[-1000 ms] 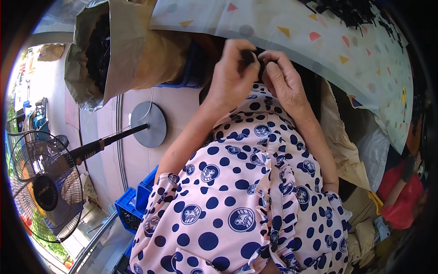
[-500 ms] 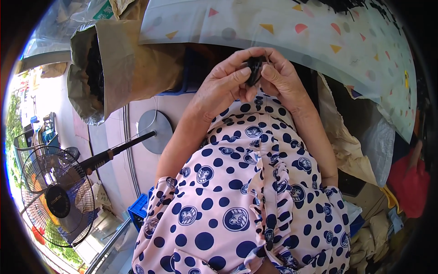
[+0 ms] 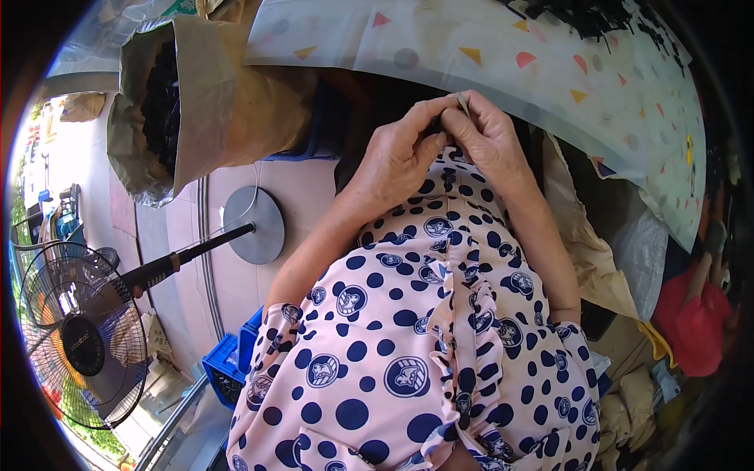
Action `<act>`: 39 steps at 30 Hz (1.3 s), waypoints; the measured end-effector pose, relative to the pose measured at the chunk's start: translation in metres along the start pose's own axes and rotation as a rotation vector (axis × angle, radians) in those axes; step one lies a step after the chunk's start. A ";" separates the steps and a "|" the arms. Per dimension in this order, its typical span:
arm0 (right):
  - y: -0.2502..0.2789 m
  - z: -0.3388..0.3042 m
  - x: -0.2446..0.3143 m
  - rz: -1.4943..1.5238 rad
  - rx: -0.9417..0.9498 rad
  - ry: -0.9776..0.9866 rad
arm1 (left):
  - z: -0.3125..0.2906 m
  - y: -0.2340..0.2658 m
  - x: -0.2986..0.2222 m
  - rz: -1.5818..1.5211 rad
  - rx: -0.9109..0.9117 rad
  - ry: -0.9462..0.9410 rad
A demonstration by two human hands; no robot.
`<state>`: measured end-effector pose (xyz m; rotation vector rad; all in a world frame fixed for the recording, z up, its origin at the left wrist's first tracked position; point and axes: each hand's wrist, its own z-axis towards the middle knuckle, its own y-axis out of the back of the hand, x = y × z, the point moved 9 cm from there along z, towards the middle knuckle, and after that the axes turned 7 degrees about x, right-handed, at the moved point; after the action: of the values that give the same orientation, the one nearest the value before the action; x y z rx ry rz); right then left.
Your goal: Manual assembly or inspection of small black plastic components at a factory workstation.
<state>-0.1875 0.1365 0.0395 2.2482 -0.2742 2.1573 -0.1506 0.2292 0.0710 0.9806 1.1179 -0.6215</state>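
My left hand [image 3: 400,153] and my right hand [image 3: 488,145] meet in front of my body, just off the near edge of the covered table. The fingers of both are closed and pressed together. Out of the right hand's pinch, by the thumb, sticks a thin, narrow greyish strip [image 3: 463,104]; its kind is not clear. Left thumb and fingers curl inward, and only a dark patch shows between the hands. Whatever the left hand holds is hidden by the fingers.
Patterned sheeting [image 3: 440,51] covers the table, with black strip-like pieces [image 3: 585,20] heaped at its far right. A brown paper sack [image 3: 208,102] of black pieces lies at left, near a standing fan [image 3: 86,341]. Blue crates [image 3: 224,365] stand lower left; a red cloth [image 3: 695,330] hangs at right.
The black object visible between my fingers before is now out of sight behind them. My left hand has turned inward, and the thin strip has appeared at the right fingertips. The view has shifted slightly.
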 end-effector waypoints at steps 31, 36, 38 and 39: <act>-0.008 0.019 0.003 0.147 -0.017 -0.107 | 0.019 0.024 0.010 0.165 -0.341 0.043; 0.002 0.012 0.021 0.246 0.003 -0.086 | 0.040 0.017 0.009 -0.569 -0.223 0.049; 0.007 0.012 0.022 0.225 -0.015 -0.080 | 0.041 0.016 0.011 -0.595 -0.206 0.067; 0.008 0.013 0.023 0.243 0.008 -0.099 | 0.043 0.016 0.012 -0.587 -0.194 0.071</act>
<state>-0.1753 0.1245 0.0612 2.4450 -0.5695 2.1571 -0.1143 0.1991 0.0700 0.5016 1.5134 -0.9301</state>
